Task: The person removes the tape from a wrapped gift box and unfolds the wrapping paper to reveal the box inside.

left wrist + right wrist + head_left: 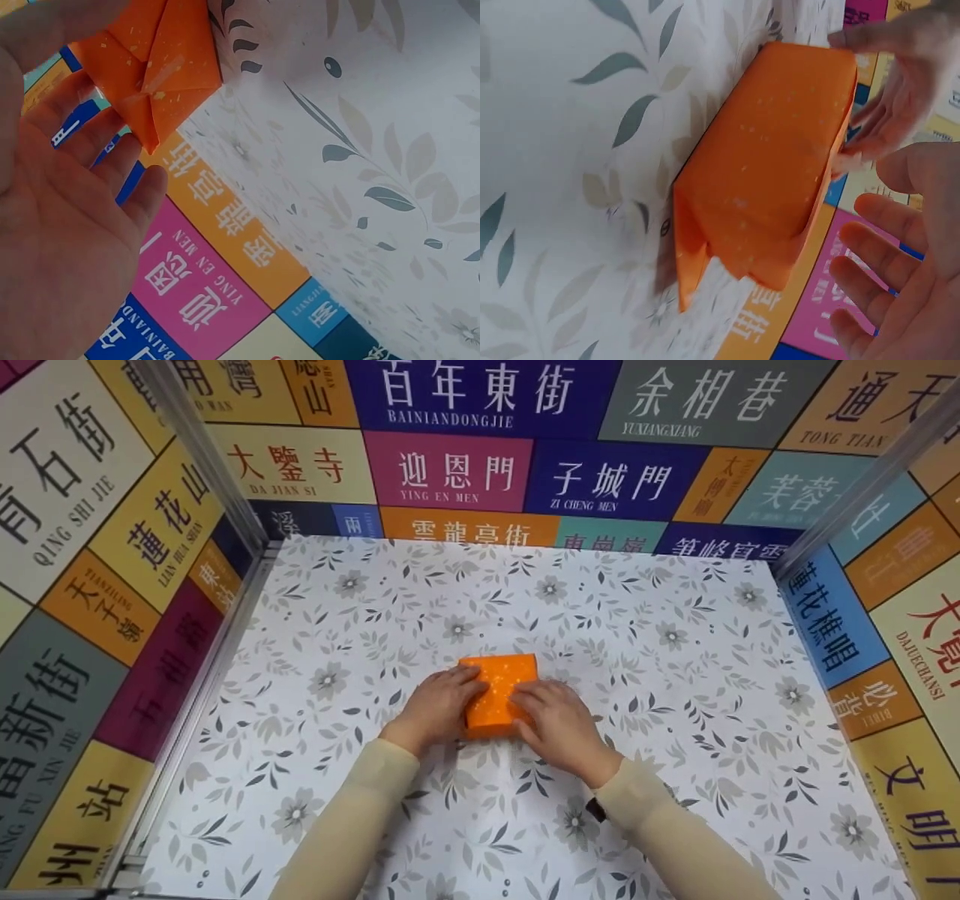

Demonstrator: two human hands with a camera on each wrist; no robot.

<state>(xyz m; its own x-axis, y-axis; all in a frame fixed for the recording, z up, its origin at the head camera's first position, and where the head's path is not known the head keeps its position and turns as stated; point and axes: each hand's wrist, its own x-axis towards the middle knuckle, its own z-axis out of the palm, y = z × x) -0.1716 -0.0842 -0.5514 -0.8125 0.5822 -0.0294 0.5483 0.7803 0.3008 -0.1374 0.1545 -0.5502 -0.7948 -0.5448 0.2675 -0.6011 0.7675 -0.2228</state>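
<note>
A package wrapped in orange paper with small light specks lies on the patterned tabletop. My left hand is at its left side, with relaxed fingertips touching the upper edge. In the left wrist view, folded orange flaps form creased triangles at that end, and the thumb lies near the top corner. My right hand is at the package's right side, fingers loosely extended over its edge. The right wrist view shows these fingers spread beside the package, with a loose, crumpled paper flap sticking out at the nearer end.
White tabletop covering with grey flowers and leaves surrounds the package. Colourful panels with printed characters stand behind and on both sides, joined by metal corner posts. A small dark object shows beneath the right sleeve.
</note>
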